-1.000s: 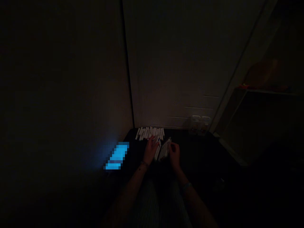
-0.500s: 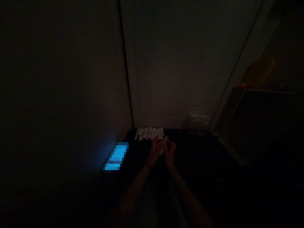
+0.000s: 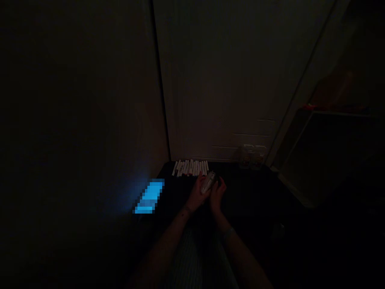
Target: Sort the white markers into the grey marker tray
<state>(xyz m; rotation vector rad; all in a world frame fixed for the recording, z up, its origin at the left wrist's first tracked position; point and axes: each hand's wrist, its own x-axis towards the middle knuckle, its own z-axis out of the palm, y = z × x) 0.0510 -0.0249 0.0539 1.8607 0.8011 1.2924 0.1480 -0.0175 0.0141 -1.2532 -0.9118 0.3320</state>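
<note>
In very dim light, my left hand (image 3: 197, 194) is closed around a pale, shiny, elongated object (image 3: 207, 182) that looks like clear plastic. Too little light falls on it to tell its exact kind. My right hand (image 3: 217, 195) has its fingers curled against the right side of the same object. Just beyond my left hand, a row of white markers (image 3: 191, 167) lies side by side on the dark tabletop (image 3: 240, 192).
Two clear plastic cases (image 3: 252, 157) stand at the back right against the wall (image 3: 216, 80). A glowing, pixelated blue screen (image 3: 150, 196) lies at the left. Farther right is a dark shelf-like unit (image 3: 339, 114) with red and orange things on top.
The pale object has been turned, so a broader face shows between my hands. My right hand's fingers have shifted slightly right and opened a little.
</note>
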